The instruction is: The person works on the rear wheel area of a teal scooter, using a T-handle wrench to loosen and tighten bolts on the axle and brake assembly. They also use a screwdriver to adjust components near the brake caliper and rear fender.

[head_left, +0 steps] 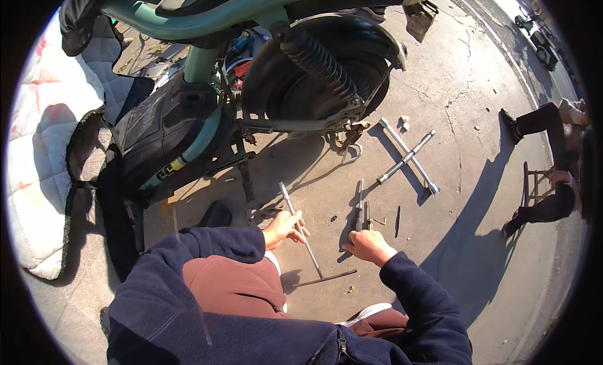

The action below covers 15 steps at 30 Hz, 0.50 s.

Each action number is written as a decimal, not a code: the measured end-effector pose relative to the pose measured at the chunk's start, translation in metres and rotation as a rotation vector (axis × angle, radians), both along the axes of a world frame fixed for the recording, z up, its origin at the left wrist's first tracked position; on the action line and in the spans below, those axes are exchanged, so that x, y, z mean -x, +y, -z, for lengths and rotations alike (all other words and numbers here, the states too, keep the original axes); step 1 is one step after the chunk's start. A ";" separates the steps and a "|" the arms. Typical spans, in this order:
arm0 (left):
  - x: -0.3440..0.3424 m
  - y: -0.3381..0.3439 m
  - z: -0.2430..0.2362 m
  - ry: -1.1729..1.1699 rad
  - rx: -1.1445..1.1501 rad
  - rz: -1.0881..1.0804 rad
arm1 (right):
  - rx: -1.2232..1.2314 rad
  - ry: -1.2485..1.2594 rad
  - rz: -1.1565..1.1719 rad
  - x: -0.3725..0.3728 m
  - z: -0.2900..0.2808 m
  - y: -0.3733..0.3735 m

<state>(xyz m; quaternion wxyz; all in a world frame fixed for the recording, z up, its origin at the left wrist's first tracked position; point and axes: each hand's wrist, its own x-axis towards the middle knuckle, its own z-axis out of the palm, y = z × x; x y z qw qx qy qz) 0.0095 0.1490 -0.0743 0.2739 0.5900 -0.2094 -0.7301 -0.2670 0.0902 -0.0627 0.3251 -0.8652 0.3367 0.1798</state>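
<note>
My left hand [284, 229] is closed around the shaft of a T-handle wrench [309, 252], whose crossbar points toward me. To its right, my right hand [372, 247] is closed at the lower end of a screwdriver's dark handle [359, 219]; the blade points away from me. Small thin metal tools [375, 220] and a dark slim rod [397, 222] lie just beyond this hand. In front of me stands a green electric scooter [188, 114], its black rear wheel [317, 70] and coil shock absorber [320, 67] facing my hands.
A four-way lug wrench [408, 156] lies on the concrete right of the wheel. Small pale fragments [405, 123] are beyond it. A quilted cover [50, 151] hangs at the left. Another person [546, 170] sits at the far right, beside a parked vehicle [539, 42] farther off.
</note>
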 end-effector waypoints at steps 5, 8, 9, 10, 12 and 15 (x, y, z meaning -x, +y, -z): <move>-0.012 -0.021 0.008 -0.017 -0.100 -0.192 | 0.144 -0.117 -0.251 -0.041 -0.035 0.066; -0.015 -0.035 0.008 -0.060 -0.146 -0.218 | 0.423 -0.328 -0.158 -0.046 -0.034 0.085; -0.014 -0.040 0.006 -0.041 -0.131 -0.207 | 0.511 -0.392 -0.102 -0.045 -0.031 0.086; -0.011 -0.044 0.003 -0.037 -0.136 -0.200 | 0.348 -0.423 0.001 -0.043 -0.029 0.084; -0.002 -0.052 -0.004 0.025 -0.114 -0.185 | 0.074 -0.462 0.257 -0.039 -0.025 0.077; 0.015 -0.070 -0.019 0.159 0.104 -0.136 | -0.453 -0.549 0.861 -0.035 -0.020 0.064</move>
